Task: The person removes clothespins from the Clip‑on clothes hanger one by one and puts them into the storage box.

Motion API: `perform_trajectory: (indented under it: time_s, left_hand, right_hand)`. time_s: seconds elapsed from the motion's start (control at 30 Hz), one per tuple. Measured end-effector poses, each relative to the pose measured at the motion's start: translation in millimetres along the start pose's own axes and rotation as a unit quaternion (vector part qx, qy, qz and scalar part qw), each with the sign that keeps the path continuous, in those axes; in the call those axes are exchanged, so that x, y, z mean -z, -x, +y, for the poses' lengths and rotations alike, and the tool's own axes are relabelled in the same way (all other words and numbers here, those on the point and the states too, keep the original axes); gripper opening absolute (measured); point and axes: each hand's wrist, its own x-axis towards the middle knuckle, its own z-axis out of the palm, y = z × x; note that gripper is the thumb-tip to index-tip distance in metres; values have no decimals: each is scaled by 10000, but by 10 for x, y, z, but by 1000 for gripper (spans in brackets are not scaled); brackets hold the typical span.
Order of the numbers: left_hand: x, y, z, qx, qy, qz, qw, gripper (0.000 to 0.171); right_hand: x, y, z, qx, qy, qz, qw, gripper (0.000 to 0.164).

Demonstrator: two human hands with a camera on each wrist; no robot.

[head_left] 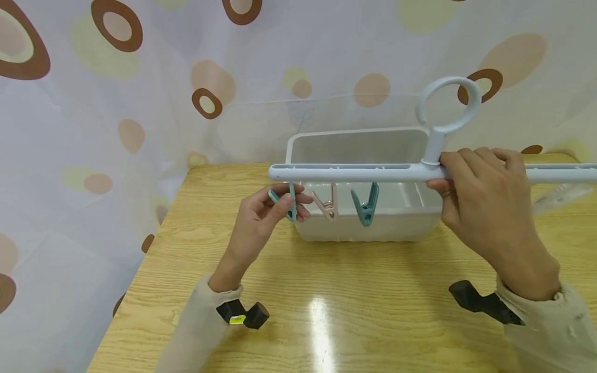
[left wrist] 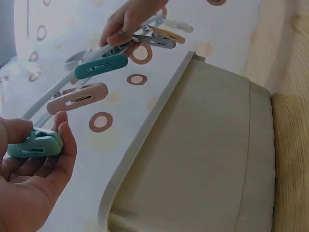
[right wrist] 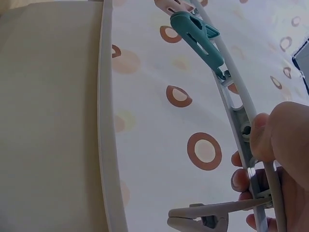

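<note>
My right hand [head_left: 494, 207] grips a white clip hanger bar [head_left: 354, 173] just right of its ring hook [head_left: 450, 127]. At the bar's left end, my left hand [head_left: 256, 220] pinches a light teal clothespin [left wrist: 36, 145] between thumb and fingers. Beside it, a pink clothespin [head_left: 330, 204] and a dark teal clothespin [head_left: 367, 206] hang from the bar. Farther along, near the right hand, the left wrist view shows a grey clothespin [left wrist: 157, 41], an orange one and a whitish one. Where the light teal clothespin meets the bar is partly hidden by fingers.
Behind and below the bar stands a pale rectangular bin [head_left: 368, 228] on a wooden table [head_left: 289, 321]. A patterned cloth [head_left: 256, 67] with brown rings covers the wall behind. Something pale and blurred [head_left: 559, 199] shows under the bar's right part.
</note>
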Motion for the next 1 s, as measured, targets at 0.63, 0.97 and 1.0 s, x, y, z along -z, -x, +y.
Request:
perform_trajectory:
  time_s: [0.63,0.97,1.0]
  left_hand:
    - [61,56,-1,-2458,-5500,916,7929,25]
    - [103,64,-25,-2138,-5054,908,8310,29]
    - [107,64,-27,-2121,-5041,893,8324,29]
  right_hand:
    - [-115,83,93,-44,106,175,9998,47]
    - [-115,66,111,139,102,21,9998,47]
    - [-119,62,113,150,93,58,9998,47]
